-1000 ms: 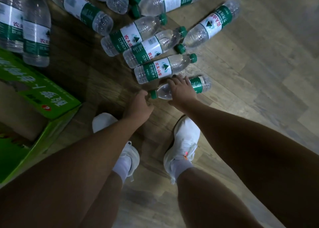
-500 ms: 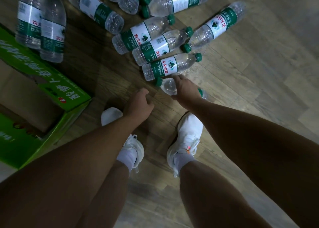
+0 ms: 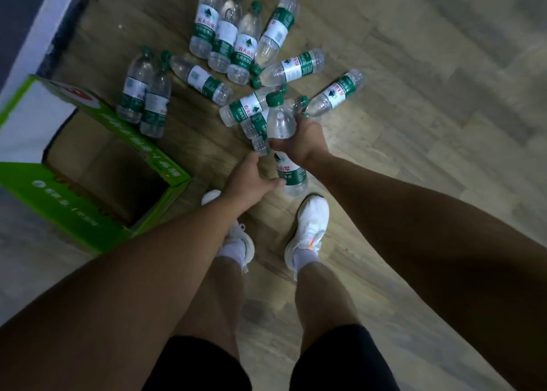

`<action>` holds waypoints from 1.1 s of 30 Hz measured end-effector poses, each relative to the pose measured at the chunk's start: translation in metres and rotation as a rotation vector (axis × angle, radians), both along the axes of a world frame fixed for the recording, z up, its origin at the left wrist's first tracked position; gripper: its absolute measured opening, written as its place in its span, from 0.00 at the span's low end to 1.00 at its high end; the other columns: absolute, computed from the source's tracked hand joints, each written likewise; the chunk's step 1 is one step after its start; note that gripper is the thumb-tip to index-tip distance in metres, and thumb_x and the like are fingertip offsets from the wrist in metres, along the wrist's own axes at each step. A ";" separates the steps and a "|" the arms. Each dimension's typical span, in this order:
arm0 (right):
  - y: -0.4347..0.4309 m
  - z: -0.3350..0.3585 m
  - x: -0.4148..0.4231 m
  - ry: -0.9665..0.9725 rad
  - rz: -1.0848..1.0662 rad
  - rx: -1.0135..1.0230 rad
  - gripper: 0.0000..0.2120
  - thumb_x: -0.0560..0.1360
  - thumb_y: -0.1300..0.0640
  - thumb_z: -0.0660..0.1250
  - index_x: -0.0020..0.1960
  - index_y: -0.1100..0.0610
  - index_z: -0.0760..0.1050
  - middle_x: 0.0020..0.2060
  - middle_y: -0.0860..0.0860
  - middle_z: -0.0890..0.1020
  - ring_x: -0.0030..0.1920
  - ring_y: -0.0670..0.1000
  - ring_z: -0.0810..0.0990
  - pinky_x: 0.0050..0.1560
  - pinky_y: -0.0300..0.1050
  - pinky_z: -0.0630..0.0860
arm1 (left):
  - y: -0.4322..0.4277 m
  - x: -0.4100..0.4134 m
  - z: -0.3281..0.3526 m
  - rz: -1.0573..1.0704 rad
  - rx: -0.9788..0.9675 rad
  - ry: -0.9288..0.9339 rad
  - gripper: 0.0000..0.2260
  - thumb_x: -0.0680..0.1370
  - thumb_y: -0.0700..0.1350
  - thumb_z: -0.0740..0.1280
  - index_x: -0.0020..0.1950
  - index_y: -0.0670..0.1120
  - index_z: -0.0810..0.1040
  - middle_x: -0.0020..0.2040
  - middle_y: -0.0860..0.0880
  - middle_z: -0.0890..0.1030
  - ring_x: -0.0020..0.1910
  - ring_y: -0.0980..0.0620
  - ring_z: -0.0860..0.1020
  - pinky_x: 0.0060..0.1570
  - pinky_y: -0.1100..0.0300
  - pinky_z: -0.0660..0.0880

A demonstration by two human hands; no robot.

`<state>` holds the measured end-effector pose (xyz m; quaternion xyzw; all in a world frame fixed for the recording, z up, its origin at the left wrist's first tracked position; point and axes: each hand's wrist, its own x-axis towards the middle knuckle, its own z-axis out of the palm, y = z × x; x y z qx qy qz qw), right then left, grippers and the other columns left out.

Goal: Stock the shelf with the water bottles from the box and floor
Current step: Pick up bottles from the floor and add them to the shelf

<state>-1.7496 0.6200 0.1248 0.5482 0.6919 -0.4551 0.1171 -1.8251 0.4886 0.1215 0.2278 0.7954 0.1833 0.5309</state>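
An open green cardboard box point(image 3: 88, 213) sits left of the loosely open left hand point(image 3: 247, 180), whose thumb touches the clear green-capped plastic water bottle point(image 3: 279, 121), label showing 山泉, which the right hand point(image 3: 305, 145) now grips upright, lifted off the floor.

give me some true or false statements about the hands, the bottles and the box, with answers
1. The right hand grips a water bottle with a green cap. True.
2. The green box is packed with bottles. False: no bottles show inside it.
3. Many other bottles lie on the wooden floor. True.
4. The shoes are black. False: they are white.
5. The left hand grips a second bottle. False: it holds none; its fingers reach toward the lower part of the water bottle.
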 end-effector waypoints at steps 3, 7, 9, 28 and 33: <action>0.012 0.057 -0.014 0.019 -0.019 -0.016 0.31 0.66 0.45 0.77 0.62 0.60 0.74 0.54 0.55 0.81 0.53 0.53 0.79 0.43 0.43 0.73 | 0.011 -0.007 0.045 0.043 0.069 -0.029 0.31 0.66 0.48 0.79 0.65 0.46 0.71 0.62 0.49 0.78 0.62 0.51 0.75 0.61 0.54 0.72; 0.027 0.132 -0.028 0.068 -0.035 -0.022 0.27 0.65 0.42 0.77 0.55 0.59 0.78 0.45 0.53 0.82 0.44 0.52 0.80 0.31 0.41 0.68 | 0.026 -0.015 0.110 0.142 0.161 -0.103 0.29 0.66 0.46 0.80 0.63 0.46 0.72 0.57 0.55 0.78 0.57 0.57 0.75 0.52 0.63 0.72; 0.033 0.168 -0.032 0.103 -0.043 -0.034 0.25 0.65 0.42 0.77 0.54 0.58 0.78 0.43 0.52 0.82 0.43 0.52 0.80 0.30 0.40 0.67 | 0.032 -0.017 0.143 0.191 0.207 -0.127 0.32 0.62 0.49 0.81 0.62 0.47 0.73 0.57 0.54 0.80 0.56 0.57 0.78 0.56 0.58 0.75; 0.017 0.455 -0.066 0.529 0.099 -0.085 0.17 0.68 0.53 0.78 0.54 0.55 0.78 0.46 0.51 0.84 0.46 0.51 0.84 0.50 0.49 0.81 | 0.034 -0.023 0.400 0.632 0.373 0.318 0.25 0.64 0.47 0.80 0.55 0.47 0.74 0.48 0.53 0.81 0.44 0.53 0.79 0.35 0.64 0.72; -0.022 0.512 -0.095 0.666 0.112 -0.016 0.15 0.67 0.52 0.79 0.46 0.47 0.74 0.41 0.43 0.81 0.43 0.46 0.82 0.48 0.45 0.79 | 0.001 -0.036 0.445 0.703 0.315 0.558 0.27 0.62 0.57 0.78 0.53 0.50 0.70 0.49 0.50 0.80 0.46 0.46 0.80 0.42 0.51 0.77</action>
